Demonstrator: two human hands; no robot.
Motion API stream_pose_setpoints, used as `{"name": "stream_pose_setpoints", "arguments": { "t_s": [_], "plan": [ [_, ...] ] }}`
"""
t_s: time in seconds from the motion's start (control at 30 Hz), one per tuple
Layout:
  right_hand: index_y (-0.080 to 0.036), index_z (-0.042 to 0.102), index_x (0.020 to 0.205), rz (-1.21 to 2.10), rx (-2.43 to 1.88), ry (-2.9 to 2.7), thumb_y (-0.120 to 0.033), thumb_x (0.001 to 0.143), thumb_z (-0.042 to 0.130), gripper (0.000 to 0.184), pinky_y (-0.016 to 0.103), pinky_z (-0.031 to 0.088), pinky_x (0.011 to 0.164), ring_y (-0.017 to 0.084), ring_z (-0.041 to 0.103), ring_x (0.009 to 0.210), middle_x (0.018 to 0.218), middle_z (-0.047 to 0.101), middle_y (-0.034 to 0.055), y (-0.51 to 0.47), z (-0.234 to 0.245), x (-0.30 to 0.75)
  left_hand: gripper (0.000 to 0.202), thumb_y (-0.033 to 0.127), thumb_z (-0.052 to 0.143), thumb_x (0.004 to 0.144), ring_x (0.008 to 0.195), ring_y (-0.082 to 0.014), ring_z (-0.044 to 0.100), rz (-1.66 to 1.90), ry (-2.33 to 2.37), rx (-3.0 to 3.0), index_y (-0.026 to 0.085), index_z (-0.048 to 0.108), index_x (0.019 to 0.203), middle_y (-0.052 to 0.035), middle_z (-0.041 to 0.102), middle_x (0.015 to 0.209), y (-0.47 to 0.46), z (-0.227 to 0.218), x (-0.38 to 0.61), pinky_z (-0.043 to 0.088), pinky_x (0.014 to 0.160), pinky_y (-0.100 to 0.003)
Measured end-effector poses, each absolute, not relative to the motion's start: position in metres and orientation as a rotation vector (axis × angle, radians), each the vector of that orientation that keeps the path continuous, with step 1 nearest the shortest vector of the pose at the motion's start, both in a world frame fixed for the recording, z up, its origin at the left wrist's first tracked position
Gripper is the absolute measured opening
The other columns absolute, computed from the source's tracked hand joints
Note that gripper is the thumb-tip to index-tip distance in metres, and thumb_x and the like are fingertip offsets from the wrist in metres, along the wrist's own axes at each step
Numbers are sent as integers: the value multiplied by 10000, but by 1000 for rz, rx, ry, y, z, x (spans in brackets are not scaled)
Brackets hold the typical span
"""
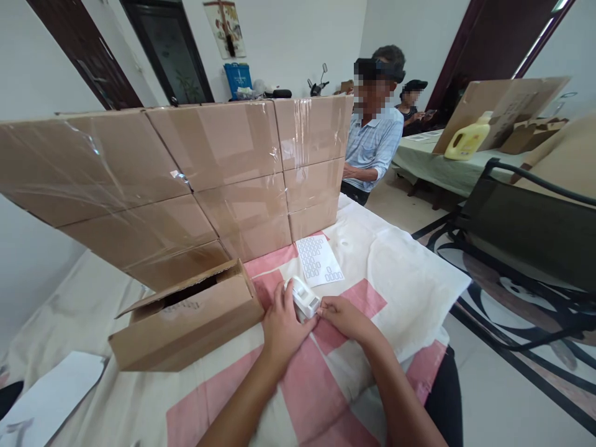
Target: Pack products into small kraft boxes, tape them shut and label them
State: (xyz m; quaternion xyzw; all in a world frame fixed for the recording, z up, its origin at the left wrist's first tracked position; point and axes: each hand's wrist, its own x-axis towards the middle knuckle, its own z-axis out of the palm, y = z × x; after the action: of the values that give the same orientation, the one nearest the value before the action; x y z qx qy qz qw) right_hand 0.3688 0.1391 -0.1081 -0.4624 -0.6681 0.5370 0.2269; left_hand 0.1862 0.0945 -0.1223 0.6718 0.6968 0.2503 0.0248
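A small white tape dispenser [305,298] rests on the pink and cream cloth. My left hand [284,323] wraps around its left side, fingers along the far edge and thumb near the close end. Pinched fingers of my right hand [342,315] meet the dispenser's right front end; whatever lies between the fingertips is too small to make out. Just beyond the dispenser lies a white paper sheet [319,259] printed with rows of small boxes.
A long cardboard box [195,326] with a partly raised flap stands at left. Behind it rises a wall of taped cartons [237,155]. White paper [56,397] lies lower left. A person in a checked shirt [377,139] is beyond the cartons. A dark chair [526,236] stands right.
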Motion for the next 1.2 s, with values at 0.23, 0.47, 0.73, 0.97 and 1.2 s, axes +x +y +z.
{"name": "stream_pose_setpoints", "arguments": {
  "t_s": [0.23, 0.47, 0.73, 0.97, 1.2],
  "plan": [
    [-195, 536, 705, 1394, -1358, -1973, -271, 903, 505, 214, 273, 350, 682, 151, 515, 717, 729, 592, -7, 136, -102, 369, 883, 500, 746, 793, 1179, -352, 673, 803, 2166, 2093, 174, 368, 1521, -201, 448, 1551, 94, -123, 187, 591, 873, -424],
    [-191, 537, 686, 1418, -1279, -1999, -213, 868, 515, 184, 275, 326, 685, 146, 495, 722, 711, 566, -10, 137, -103, 379, 898, 483, 767, 781, 1185, -360, 665, 841, 2140, 2066, 204, 355, 1528, -198, 436, 1558, 94, -123, 187, 586, 894, -439],
    [-199, 504, 734, 1795, -915, -1757, -530, 923, 606, 394, 264, 213, 563, 92, 300, 559, 617, 388, -64, 129, -86, 380, 741, 488, 667, 874, 1405, -365, 486, 1054, 1824, 2043, 195, 406, 1503, -204, 377, 1552, 91, -126, 176, 501, 1079, -506],
    [-205, 564, 825, 1423, -969, -1922, -411, 971, 551, 253, 271, 330, 650, 133, 444, 674, 736, 532, -22, 117, -87, 352, 380, 396, 363, 1000, 1175, -283, 608, 1339, 1296, 1962, 246, 591, 1265, -132, 597, 1216, 69, -122, 171, 535, 1000, -467],
    [-206, 579, 795, 895, -842, -2086, -274, 1008, 480, 244, 269, 341, 620, 128, 471, 613, 686, 541, -16, 107, -93, 344, 279, 365, 571, 973, 903, -197, 621, 1553, 1450, 1721, 214, 590, 1207, -65, 595, 1013, 66, -108, 186, 553, 807, -341]
  ]
}}
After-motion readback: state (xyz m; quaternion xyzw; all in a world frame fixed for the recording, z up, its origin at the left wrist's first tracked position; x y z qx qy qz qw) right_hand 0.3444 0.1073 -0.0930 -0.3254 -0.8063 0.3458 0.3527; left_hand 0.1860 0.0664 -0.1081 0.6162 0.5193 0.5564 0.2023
